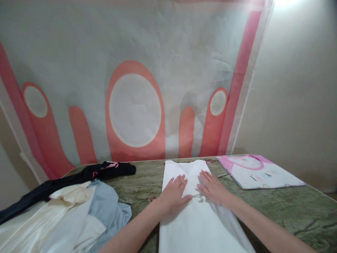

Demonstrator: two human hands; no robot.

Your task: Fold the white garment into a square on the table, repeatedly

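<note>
A white garment, folded into a long narrow strip, lies flat on the table in front of me. Its far end, with a shallow V-shaped crease, reaches close to the table's back edge. My left hand rests palm down on its left side, fingers stretched out. On the right side of the cloth lies my right hand, also flat with its fingers extended. Some small wrinkles show in the fabric between the two hands. The near end of the garment runs out of view at the bottom.
A loose pile of cream and light blue clothes covers the table's left side, with a black garment behind it. A folded white and pink printed T-shirt lies at the right. Behind the wood-patterned table hangs a printed backdrop.
</note>
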